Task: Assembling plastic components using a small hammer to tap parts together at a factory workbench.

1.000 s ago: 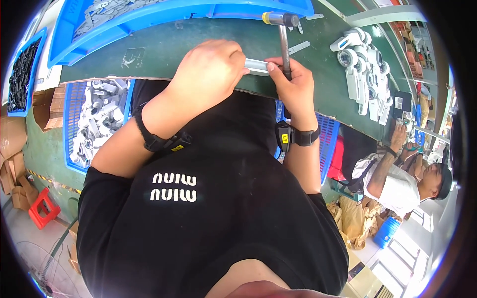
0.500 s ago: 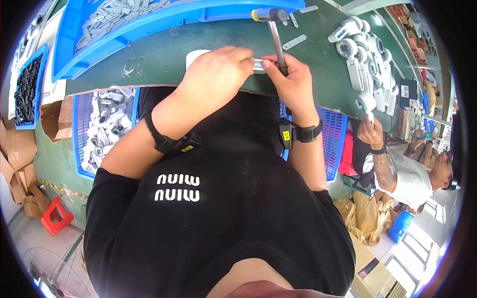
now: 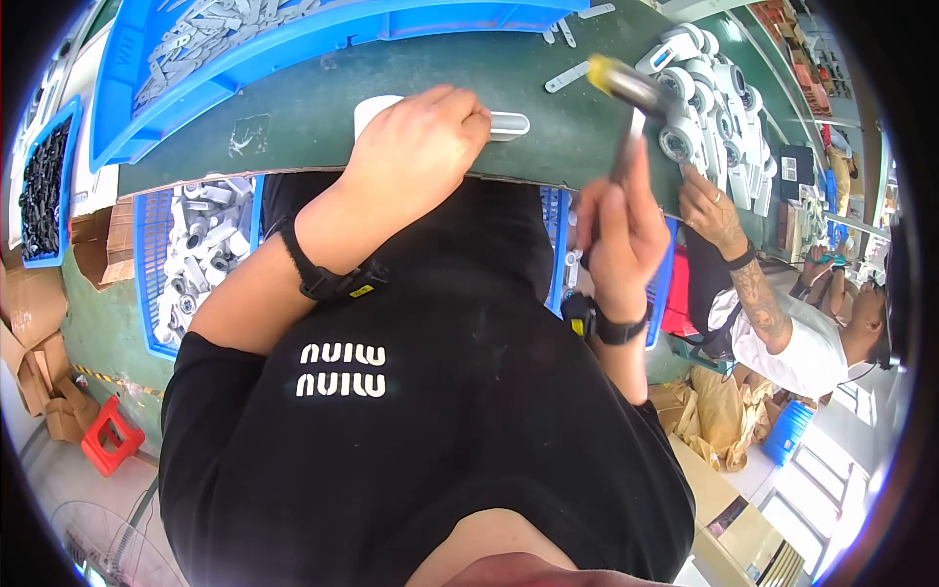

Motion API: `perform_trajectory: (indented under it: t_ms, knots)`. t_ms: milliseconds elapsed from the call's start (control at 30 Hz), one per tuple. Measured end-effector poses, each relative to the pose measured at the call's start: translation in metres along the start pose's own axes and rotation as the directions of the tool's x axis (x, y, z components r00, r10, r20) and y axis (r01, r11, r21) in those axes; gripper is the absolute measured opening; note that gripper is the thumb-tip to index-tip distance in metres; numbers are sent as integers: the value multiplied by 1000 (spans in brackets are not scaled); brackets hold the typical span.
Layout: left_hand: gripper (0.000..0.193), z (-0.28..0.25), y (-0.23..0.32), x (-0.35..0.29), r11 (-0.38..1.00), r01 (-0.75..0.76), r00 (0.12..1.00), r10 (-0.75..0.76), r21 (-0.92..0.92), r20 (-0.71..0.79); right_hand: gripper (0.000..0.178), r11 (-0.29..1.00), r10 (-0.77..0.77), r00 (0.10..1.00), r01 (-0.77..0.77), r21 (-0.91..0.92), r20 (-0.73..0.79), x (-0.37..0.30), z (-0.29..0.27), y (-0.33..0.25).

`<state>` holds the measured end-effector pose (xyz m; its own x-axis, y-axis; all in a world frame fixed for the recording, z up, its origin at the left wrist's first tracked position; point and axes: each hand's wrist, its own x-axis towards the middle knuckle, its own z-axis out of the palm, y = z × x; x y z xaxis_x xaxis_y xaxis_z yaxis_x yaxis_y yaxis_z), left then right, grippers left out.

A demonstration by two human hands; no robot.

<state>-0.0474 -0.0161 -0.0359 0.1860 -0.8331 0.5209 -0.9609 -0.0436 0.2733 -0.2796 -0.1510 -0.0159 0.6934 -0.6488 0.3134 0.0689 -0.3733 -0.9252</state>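
Observation:
My left hand [image 3: 423,142] is closed over a white plastic part [image 3: 511,123] lying on the green worktable [image 3: 293,108]. The part's rounded wide end shows left of the hand, and its narrow slotted end sticks out to the right; the middle is hidden under my fingers. Raised at the right, my right hand [image 3: 626,230] grips a hammer [image 3: 634,88] by its handle. The hammer's head, yellow at one end, is smeared by motion and stands apart from the part.
A blue tray [image 3: 293,41] of flat grey strips spans the back, with loose strips [image 3: 567,76] beside it. White parts [image 3: 699,108] pile up at the right, where a co-worker's hand [image 3: 712,207] reaches in. Below the table edge, a blue basket [image 3: 152,284] holds more white parts.
My right hand has left the white part and lifted the hammer to the right and toward me. The left hand stays on the part. The co-worker's hand has moved up to the pile.

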Motion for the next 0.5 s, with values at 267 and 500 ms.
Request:
perform_trajectory:
  t_ms: [267, 500]
  knots:
    - [6, 2, 0, 1, 1000, 11, 1000, -11, -10, -1, 54, 872, 210, 967, -119, -474, 144, -19, -6, 0]
    - [4, 4, -2, 0, 999, 18, 1000, -18, -38, -7, 49, 951, 2, 998, 17, -308, 60, -18, 6, 1]
